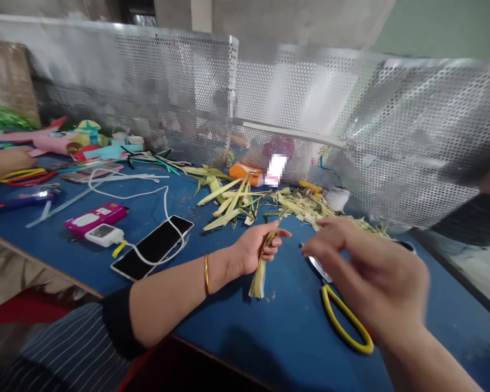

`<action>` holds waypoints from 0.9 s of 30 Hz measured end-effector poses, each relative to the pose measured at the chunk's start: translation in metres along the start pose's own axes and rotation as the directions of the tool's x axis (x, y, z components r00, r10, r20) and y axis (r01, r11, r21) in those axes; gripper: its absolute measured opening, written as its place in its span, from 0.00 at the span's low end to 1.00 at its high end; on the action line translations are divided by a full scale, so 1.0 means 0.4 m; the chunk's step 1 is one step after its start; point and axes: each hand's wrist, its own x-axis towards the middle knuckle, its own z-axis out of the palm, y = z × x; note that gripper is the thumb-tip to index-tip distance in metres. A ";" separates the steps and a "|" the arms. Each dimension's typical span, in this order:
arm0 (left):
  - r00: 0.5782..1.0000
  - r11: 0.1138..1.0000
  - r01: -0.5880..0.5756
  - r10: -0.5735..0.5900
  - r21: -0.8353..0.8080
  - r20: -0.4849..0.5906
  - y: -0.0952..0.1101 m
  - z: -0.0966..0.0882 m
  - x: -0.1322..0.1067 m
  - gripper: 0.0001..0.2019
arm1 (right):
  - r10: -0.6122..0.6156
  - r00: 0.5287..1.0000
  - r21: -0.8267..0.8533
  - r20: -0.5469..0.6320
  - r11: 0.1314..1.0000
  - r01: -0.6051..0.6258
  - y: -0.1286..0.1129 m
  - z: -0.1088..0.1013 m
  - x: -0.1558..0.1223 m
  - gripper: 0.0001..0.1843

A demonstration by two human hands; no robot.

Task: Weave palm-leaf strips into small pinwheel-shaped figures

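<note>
A dark-screened phone [152, 247] is laid on the blue desk [216, 321] near a magenta device [97, 219] – a white cable [166, 202] is looped over the phone – and the desk is backed by a silvery perforated partition [269, 81]

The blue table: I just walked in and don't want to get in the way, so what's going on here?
A person's left hand grips a small bundle of pale husk strips at the blue table. The right hand is raised, partly hiding the yellow-handled scissors; nothing can be made out in its fingers. Loose husk pieces lie beyond the hands, and a smartphone lies near the left forearm. Another person's forearm shows at the left edge.
</note>
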 end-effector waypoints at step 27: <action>0.935 0.940 -0.269 0.307 0.210 -0.178 -0.023 0.023 -0.008 0.02 | 0.573 0.802 0.339 0.168 0.730 -0.593 0.187 0.073 0.031 0.27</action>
